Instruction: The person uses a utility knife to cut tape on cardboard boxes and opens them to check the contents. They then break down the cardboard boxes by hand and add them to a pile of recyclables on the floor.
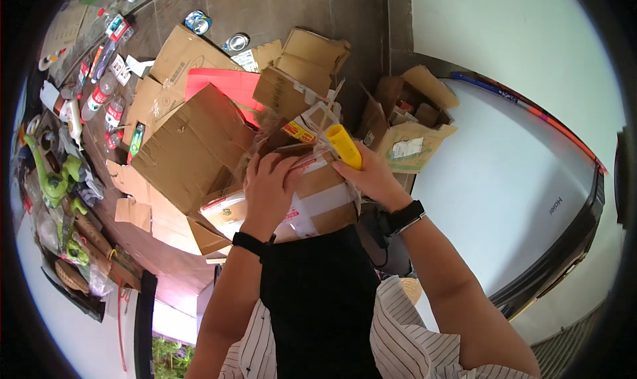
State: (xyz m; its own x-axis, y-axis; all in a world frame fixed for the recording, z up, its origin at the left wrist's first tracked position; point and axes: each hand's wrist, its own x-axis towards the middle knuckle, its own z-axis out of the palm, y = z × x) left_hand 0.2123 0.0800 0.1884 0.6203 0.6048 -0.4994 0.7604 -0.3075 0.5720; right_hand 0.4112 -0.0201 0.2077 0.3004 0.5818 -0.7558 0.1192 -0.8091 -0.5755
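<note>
A taped cardboard box (332, 183) is right in front of my body, with white tape and red print across it. My left hand (269, 183) grips its upper left part, fingers bent over the edge near some torn clear tape. A yellow-handled tool (344, 147) is in my right hand (377, 176), at the box's upper right corner. The handle's rounded end points up and away, and its other end is hidden by my fingers. Beyond my left hand stands an opened brown carton (192, 137), its large flap raised.
More opened cartons (298, 67) lie ahead, around a red sheet (222, 87). Another open box (411, 123) with things inside stands right, beside a large white appliance (504, 180). Plastic bottles (101, 95), crushed cans (198, 22) and a green toy dinosaur (53, 180) lie left and far.
</note>
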